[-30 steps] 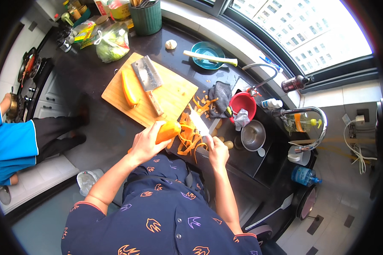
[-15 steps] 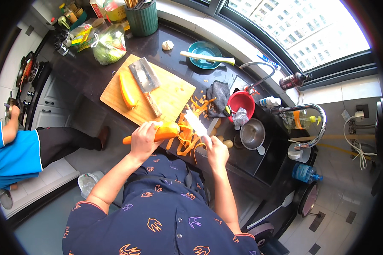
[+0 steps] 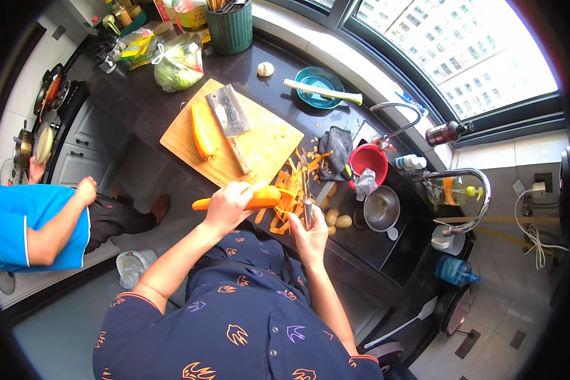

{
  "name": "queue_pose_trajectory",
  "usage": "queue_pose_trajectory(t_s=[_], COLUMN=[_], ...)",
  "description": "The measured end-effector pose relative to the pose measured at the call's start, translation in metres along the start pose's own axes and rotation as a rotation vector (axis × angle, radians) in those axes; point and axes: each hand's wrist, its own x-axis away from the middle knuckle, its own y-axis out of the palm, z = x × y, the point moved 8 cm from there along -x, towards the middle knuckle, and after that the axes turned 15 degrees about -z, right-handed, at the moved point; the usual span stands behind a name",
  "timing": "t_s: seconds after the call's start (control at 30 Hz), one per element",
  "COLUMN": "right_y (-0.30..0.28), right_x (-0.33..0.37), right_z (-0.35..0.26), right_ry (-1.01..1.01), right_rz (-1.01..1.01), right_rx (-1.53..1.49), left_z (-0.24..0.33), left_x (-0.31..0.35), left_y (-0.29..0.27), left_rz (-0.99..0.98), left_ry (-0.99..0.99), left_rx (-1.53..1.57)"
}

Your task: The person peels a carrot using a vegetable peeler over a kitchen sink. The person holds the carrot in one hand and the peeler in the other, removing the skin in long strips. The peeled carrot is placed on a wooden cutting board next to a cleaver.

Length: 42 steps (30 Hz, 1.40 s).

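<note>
My left hand (image 3: pixel 227 206) is wrapped round a thick orange carrot (image 3: pixel 265 198), held level over the counter's near edge. Just to its right, my right hand (image 3: pixel 310 240) grips a knife (image 3: pixel 305 180) by the handle, blade pointing away and seen nearly edge-on. Beneath and between them lies a heap of carrot peelings (image 3: pixel 288 201). On the wooden cutting board (image 3: pixel 269 136) beyond my left hand rest a cleaver (image 3: pixel 229 114) and a second, peeled-looking carrot (image 3: pixel 201 130).
Several potatoes (image 3: pixel 343 221) sit by the sink beside a metal bowl (image 3: pixel 381 208), a red basin (image 3: pixel 368 162) and a dark cloth (image 3: pixel 337 152). A green stalk (image 3: pixel 323 92) lies across a teal plate (image 3: pixel 331 76). Another person (image 3: pixel 50 221) stands at the stove, left.
The knife has turned from flat to nearly edge-on, and my right hand has moved slightly left and nearer me. The other person has leaned further into view, holding a pale round thing.
</note>
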Motion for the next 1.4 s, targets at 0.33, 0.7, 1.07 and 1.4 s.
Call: queue_pose_trajectory(t_s=[0.33,0.7,1.07,1.4], right_y=[0.024,-0.039,-0.023,-0.037], right_x=[-0.032,-0.045,-0.031,-0.002], right_z=[0.001,0.062,0.044,0.068], right_ry=[0.048,0.134,0.187,0.205], right_rz=[-0.052,0.116,0.055,0.074], right_rx=[0.267,0.257,0.655,0.62], left_z=[0.01,-0.062,-0.13,-0.208], left_x=[-0.008,0.012,0.02,-0.025], left_y=[0.039,0.039,0.056,0.041], left_rz=[-0.125,-0.213,0.056,0.444], left_ry=[-0.007,-0.336,-0.539,-0.441], left_rx=[-0.113,0.372,1.179,1.274])
